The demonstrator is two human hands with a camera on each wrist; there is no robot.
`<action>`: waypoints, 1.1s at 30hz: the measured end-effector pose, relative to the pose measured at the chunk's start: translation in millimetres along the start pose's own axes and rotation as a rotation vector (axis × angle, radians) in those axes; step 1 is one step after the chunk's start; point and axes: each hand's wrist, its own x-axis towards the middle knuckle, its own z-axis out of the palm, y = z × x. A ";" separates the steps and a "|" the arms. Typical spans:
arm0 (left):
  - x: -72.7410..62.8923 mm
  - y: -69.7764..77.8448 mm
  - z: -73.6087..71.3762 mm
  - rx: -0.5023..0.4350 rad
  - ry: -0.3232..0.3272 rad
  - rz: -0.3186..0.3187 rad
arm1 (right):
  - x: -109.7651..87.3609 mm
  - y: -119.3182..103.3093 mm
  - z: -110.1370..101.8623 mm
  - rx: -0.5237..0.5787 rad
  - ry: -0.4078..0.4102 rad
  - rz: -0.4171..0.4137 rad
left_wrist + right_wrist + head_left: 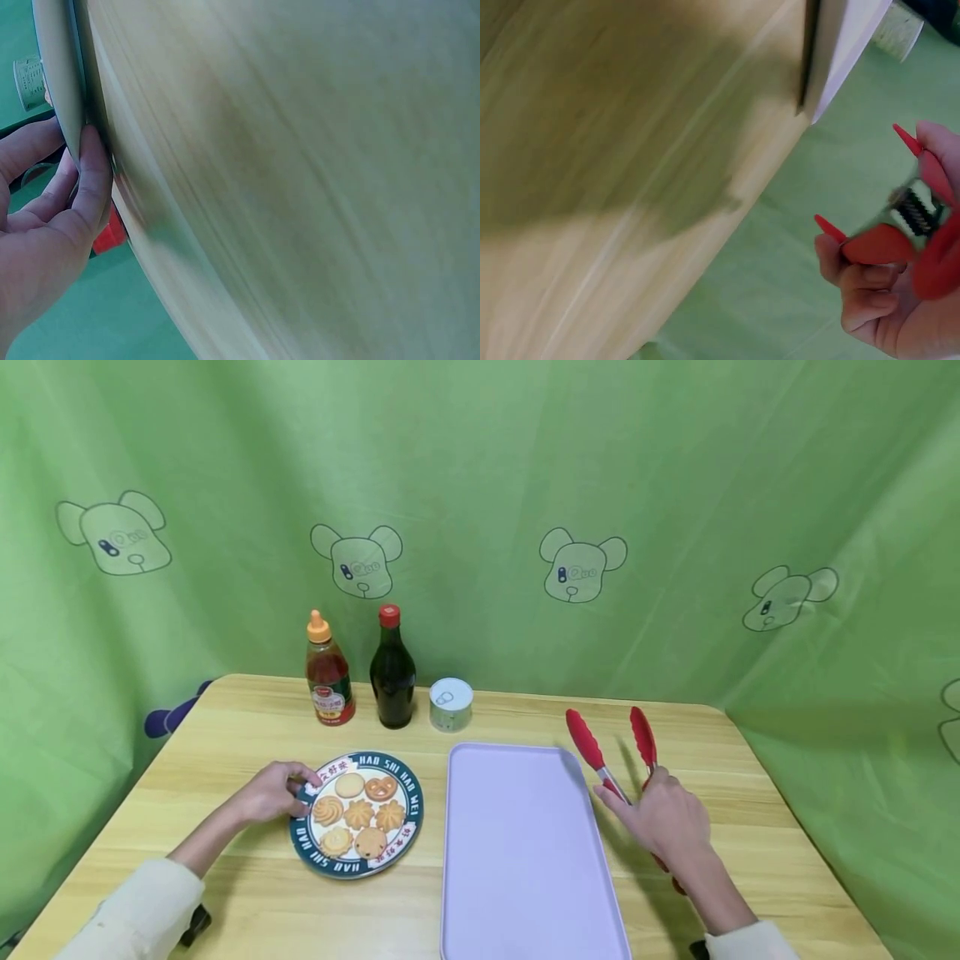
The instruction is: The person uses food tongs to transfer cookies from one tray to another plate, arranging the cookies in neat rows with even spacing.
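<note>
My left hand (273, 792) pinches the left edge of a round plate (303, 837) with a dark lettered rim. Several cookies lie on it, among them a pretzel-shaped cookie (381, 788) and a swirled one (327, 810). In the left wrist view, the fingers (94, 176) reach under the plate's rim, with the thumb side above. My right hand (667, 814) grips red-tipped tongs (585, 739) by their handles, above the table to the right of a lilac tray (528, 843). The tongs' arms are spread, with nothing between the tips; their spring (916, 210) shows in the right wrist view.
Along the back of the wooden table (517, 714) stand an orange-capped sauce bottle (328, 685), a dark red-capped bottle (392, 677) and a short tin can (451, 706). A green curtain (480, 468) hangs behind and at the sides.
</note>
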 end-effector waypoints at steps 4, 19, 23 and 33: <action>0.3 -1.7 -0.4 -0.002 0.002 -0.002 | 3.6 8.4 1.9 -0.034 -0.042 0.019; -0.8 0.1 -0.3 -0.011 0.004 -0.003 | 11.1 18.5 22.4 -0.077 -0.156 0.127; -1.6 1.1 0.0 -0.010 0.004 -0.009 | 11.2 19.6 26.9 -0.102 -0.138 0.121; -8.2 -5.2 -15.5 0.024 -0.033 0.105 | 14.7 23.3 16.6 -0.044 -0.261 0.089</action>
